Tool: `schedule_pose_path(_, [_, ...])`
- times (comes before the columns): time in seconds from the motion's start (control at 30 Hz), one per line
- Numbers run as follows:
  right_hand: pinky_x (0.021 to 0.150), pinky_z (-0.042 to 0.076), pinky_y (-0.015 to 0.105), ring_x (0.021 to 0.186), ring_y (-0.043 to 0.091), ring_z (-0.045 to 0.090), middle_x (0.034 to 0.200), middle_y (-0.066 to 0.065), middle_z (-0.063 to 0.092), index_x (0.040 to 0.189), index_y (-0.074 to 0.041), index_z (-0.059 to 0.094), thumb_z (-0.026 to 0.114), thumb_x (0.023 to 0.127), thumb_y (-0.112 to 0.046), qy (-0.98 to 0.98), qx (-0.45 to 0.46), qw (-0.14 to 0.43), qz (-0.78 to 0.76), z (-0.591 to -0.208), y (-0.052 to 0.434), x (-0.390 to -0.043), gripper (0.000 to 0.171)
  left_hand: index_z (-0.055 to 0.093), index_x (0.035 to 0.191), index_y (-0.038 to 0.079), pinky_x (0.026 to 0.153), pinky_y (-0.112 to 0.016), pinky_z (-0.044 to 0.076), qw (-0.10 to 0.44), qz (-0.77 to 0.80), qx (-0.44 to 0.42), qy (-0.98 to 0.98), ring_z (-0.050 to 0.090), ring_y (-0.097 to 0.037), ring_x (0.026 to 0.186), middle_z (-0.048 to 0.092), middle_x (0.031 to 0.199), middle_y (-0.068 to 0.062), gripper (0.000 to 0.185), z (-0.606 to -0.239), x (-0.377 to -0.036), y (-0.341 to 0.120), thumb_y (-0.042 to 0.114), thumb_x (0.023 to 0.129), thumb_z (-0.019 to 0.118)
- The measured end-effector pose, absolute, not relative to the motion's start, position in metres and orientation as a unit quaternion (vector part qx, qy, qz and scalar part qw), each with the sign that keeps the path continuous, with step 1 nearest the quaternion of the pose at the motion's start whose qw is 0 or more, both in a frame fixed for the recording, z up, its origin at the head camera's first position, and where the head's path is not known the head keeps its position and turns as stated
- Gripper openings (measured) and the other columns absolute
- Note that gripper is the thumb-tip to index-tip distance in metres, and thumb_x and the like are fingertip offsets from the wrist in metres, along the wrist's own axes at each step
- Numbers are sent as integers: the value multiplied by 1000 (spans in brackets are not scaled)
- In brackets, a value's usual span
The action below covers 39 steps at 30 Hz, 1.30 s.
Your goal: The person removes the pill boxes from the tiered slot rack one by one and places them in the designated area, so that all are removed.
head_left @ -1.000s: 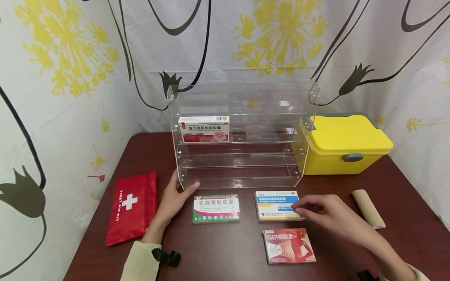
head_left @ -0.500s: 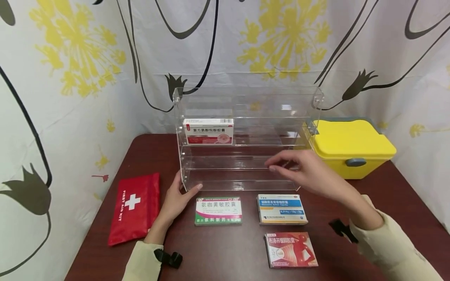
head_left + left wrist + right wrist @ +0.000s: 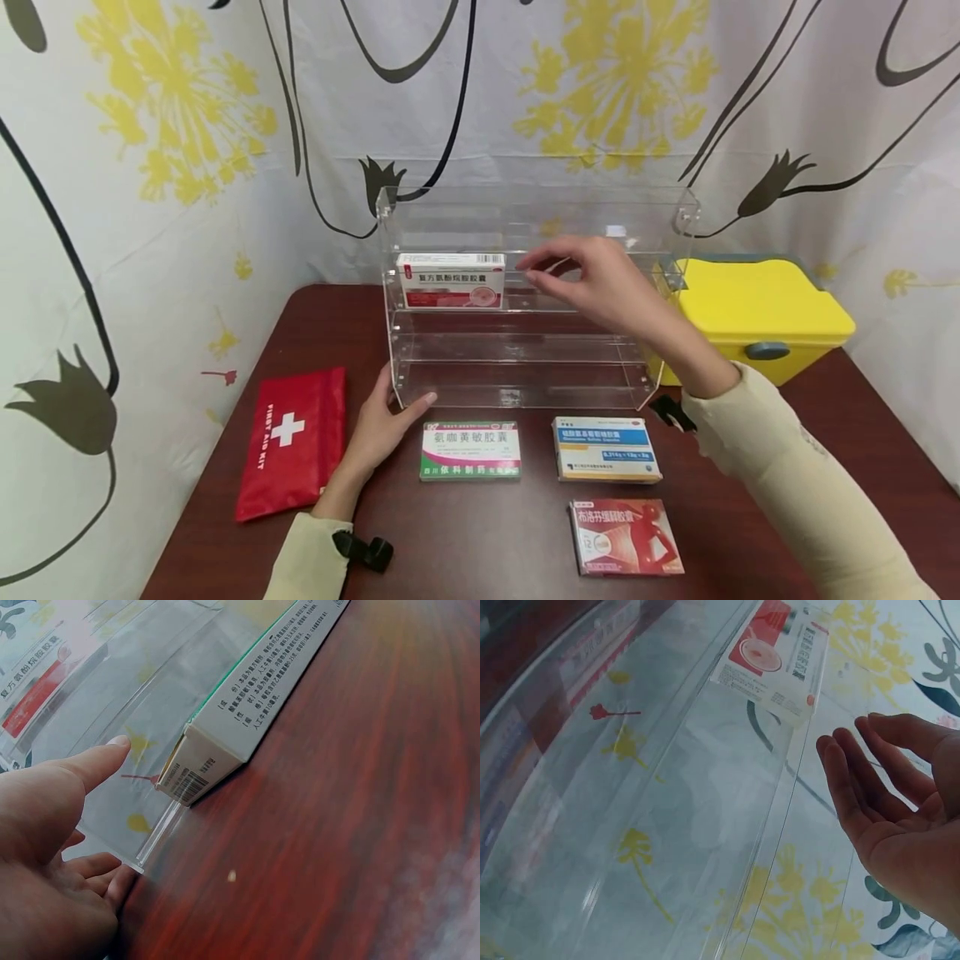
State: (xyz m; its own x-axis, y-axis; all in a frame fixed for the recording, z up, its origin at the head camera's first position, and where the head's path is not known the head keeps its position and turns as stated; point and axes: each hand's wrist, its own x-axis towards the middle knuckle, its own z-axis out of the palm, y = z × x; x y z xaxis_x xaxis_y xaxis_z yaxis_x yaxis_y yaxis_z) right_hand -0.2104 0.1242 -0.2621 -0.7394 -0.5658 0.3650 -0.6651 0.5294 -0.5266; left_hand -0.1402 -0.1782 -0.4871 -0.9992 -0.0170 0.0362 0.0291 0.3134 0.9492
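While the left hand [image 3: 382,421] lay flat, bracing the clear rack [image 3: 525,350] at its corner, the empty right hand [image 3: 592,279] hovered, fingers relaxed, beside the shelved box [image 3: 452,280].

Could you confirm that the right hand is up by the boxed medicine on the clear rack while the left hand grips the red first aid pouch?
Not quite: in the head view the left hand rests against the clear rack's lower left corner, apart from the red first aid pouch. The right hand is indeed up by the boxed medicine.
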Motion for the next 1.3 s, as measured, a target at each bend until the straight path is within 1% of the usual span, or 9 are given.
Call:
schedule_pose_path(0.17, [80, 53, 34, 91, 15, 66, 108, 3, 68, 111, -8, 72, 68, 93, -13, -871, 362, 75, 325, -261, 112, -221, 19, 28, 152, 34, 103, -52, 36, 19, -586, -2, -810, 46, -21, 130, 49, 142, -3, 88, -486, -140, -178, 49, 82, 77])
schedule_pose_path(0.27, [81, 53, 36, 91, 16, 67, 111, 5, 68, 111, -6, 71, 68, 93, -12, -871, 366, 75, 318, -261, 106, -225, 19, 28, 152, 34, 103, -51, 36, 20, -585, -2, -811, 46, -21, 129, 50, 142, -3, 87, -486, -139, -178, 48, 82, 77])
schedule_pose_path(0.43, [79, 54, 32, 91, 16, 68, 111, 5, 68, 110, -7, 72, 68, 93, -11, -876, 364, 83, 307, -260, 99, -228, 18, 28, 152, 35, 103, -51, 36, 21, -584, -2, -812, 46, -20, 129, 49, 142, -2, 87, -486, -139, -178, 49, 82, 77])
schedule_pose_path(0.63, [79, 54, 34, 91, 16, 68, 110, 5, 67, 110, -6, 71, 68, 93, -12, -881, 356, 85, 299, -262, 94, -233, 18, 27, 152, 34, 104, -51, 36, 23, -583, -2, -812, 45, -19, 130, 50, 142, -3, 88, -487, -140, -177, 50, 81, 77])
schedule_pose_path(0.87, [78, 53, 30, 92, 15, 67, 110, 4, 68, 111, -8, 71, 68, 93, -15, -889, 349, 82, 285, -262, 89, -234, 20, 28, 152, 35, 103, -49, 36, 27, -580, -3, -814, 44, -18, 131, 50, 142, -2, 87, -487, -140, -177, 49, 82, 77])
schedule_pose_path(1.17, [80, 53, 36, 94, 16, 67, 111, 3, 68, 112, -10, 71, 68, 93, -16, -893, 347, 72, 279, -264, 82, -234, 21, 27, 153, 36, 103, -50, 37, 25, -579, -2, -815, 44, -19, 132, 49, 142, -1, 88, -486, -139, -177, 49, 82, 77])
schedule_pose_path(1.3, [80, 53, 34, 94, 15, 68, 112, 2, 68, 112, -10, 71, 68, 93, -15, -892, 349, 67, 279, -265, 79, -235, 20, 26, 153, 35, 103, -51, 37, 23, -580, -1, -814, 43, -19, 132, 48, 143, -1, 88, -486, -139, -177, 49, 82, 77])
